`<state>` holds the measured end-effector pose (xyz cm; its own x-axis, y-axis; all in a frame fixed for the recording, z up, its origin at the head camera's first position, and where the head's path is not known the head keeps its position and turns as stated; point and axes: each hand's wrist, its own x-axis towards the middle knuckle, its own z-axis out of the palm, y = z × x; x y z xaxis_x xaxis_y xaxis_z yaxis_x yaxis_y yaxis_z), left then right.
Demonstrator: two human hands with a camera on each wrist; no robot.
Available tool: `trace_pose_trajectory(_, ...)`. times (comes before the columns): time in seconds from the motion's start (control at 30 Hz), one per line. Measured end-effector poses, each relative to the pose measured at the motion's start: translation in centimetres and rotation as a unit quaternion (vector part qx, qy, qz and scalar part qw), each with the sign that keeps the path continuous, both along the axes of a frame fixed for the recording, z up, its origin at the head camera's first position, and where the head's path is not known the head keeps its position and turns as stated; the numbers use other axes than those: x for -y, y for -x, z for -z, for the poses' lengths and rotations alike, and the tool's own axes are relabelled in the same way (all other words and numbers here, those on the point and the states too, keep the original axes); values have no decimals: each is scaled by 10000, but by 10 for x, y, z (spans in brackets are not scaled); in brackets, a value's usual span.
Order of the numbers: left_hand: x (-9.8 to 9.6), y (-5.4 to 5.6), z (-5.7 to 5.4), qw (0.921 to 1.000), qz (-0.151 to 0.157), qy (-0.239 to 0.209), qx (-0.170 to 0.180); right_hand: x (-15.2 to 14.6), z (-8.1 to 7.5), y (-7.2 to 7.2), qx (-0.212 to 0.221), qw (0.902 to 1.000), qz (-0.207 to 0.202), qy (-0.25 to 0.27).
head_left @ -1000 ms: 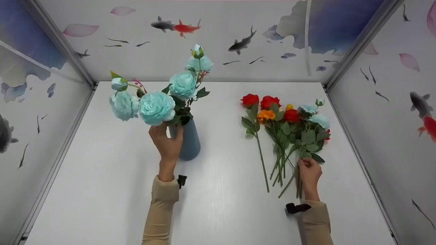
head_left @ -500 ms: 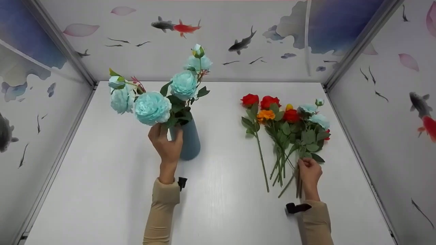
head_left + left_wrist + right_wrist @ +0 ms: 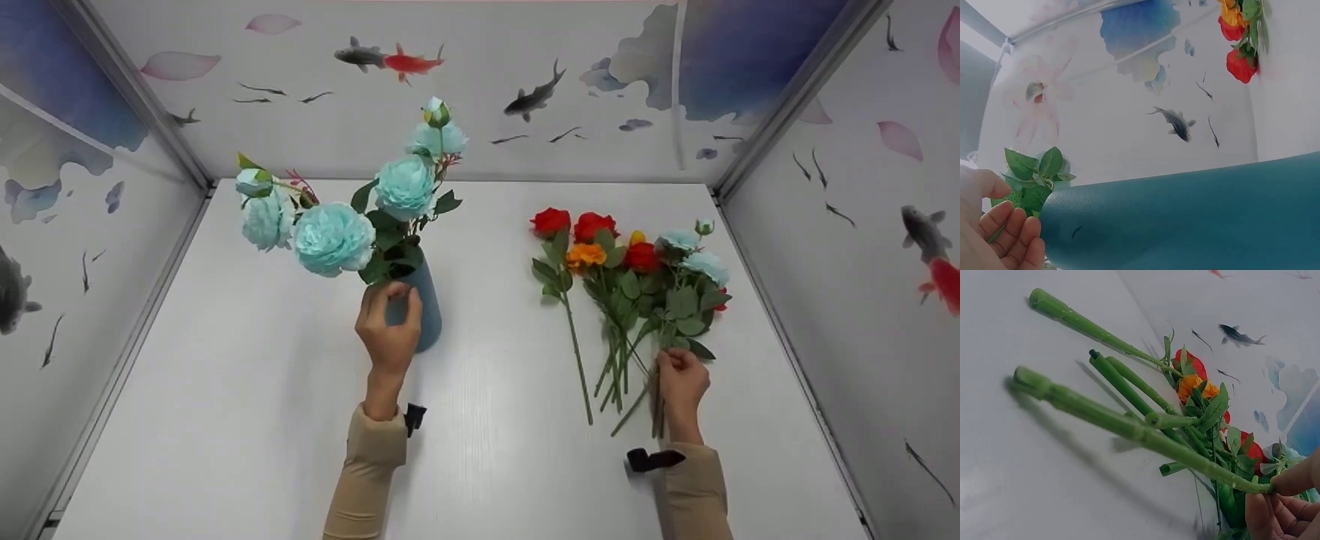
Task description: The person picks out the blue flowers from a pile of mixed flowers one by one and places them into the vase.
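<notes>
A blue-grey vase [image 3: 425,311] stands on the table, holding pale turquoise artificial peonies [image 3: 334,238] that lean out to the left and back. My left hand [image 3: 388,330] is at the vase's mouth, just below the leaves. In the left wrist view its fingers [image 3: 1010,233] are loosely bent, thumb apart, with nothing between them, beside the vase rim [image 3: 1050,219]. On the right, my right hand [image 3: 682,386] pinches the green stem [image 3: 1145,433] of a light blue flower [image 3: 705,266] between thumb and fingers. The stem's cut end points back toward the wrist camera.
Red roses [image 3: 595,225], an orange flower [image 3: 586,255] and leafy stems lie in a bunch beside the right hand. One red rose [image 3: 551,220] lies slightly apart at the bunch's left. Printed walls [image 3: 465,142] enclose the white table [image 3: 487,450] at the back and sides.
My left hand has let go beneath the front peony and moved right and toward me, to the vase's mouth. The left-hand peonies shifted slightly left. My right hand stays in place.
</notes>
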<state>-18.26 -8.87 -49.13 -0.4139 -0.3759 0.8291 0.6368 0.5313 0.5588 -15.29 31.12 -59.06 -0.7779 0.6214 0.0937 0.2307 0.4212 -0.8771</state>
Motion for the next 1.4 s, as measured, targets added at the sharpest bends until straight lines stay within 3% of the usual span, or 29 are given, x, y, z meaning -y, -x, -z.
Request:
trace_pose_trajectory(0.23,-12,-17,-19,9995,276,1,169,3,-2,-2,-296,9992,105,250)
trace_pose_trajectory(0.5,-10,-7,7,9983,431,-90,389,11,-13,-4,-979,9934,34,590)
trace_pose_trajectory(0.7,-10,-8,11,9965,655,-71,522,24,-26,-6,-1188,9906,-117,660)
trace_pose_trajectory(0.93,-15,-8,11,9964,643,-21,544,39,-40,-6,-1514,9825,-432,992)
trace_pose_trajectory(1.07,-19,-11,4,9969,654,12,449,49,-56,-9,-1585,9790,-624,1120)
trace_pose_trajectory(1.23,-27,-22,-16,9966,697,64,429,66,-79,-15,-1823,9749,-853,954)
trace_pose_trajectory(1.4,-31,-27,-21,9957,759,108,521,75,-84,-15,-2073,9672,-1061,1015)
